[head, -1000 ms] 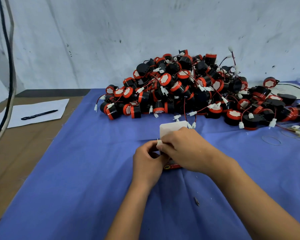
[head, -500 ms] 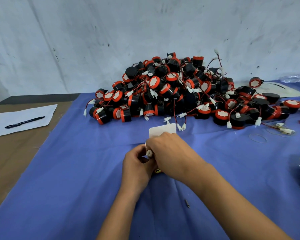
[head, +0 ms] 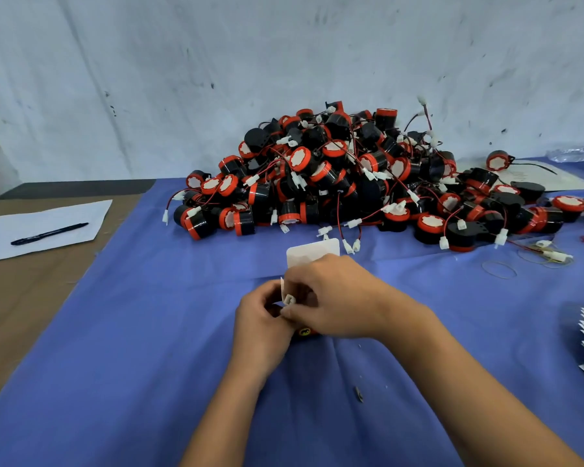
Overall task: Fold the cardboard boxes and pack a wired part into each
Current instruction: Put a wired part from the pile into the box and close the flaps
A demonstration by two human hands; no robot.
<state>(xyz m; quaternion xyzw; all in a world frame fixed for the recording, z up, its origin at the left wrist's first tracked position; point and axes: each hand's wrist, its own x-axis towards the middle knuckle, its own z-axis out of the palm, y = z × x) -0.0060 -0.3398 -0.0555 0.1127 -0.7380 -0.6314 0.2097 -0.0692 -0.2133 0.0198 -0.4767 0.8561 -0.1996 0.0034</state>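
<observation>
In the head view, both hands meet mid-table over the blue cloth (head: 115, 332), the left hand (head: 262, 323) and right hand (head: 334, 298) curled around a small white box (head: 312, 252), its flap raised far side, a white connector (head: 289, 299) between the fingers. A yellow-and-black label (head: 304, 332) peeks below, unreadable. The pile of wired parts (head: 351, 176) lies beyond; a pen (head: 49, 233) rests on paper (head: 44, 227) far left.

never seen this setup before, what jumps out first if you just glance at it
A big heap of black and red wired parts fills the back of the blue cloth. In front of it, the left hand and right hand work together on a small white box. A pen lies on white paper at far left.
</observation>
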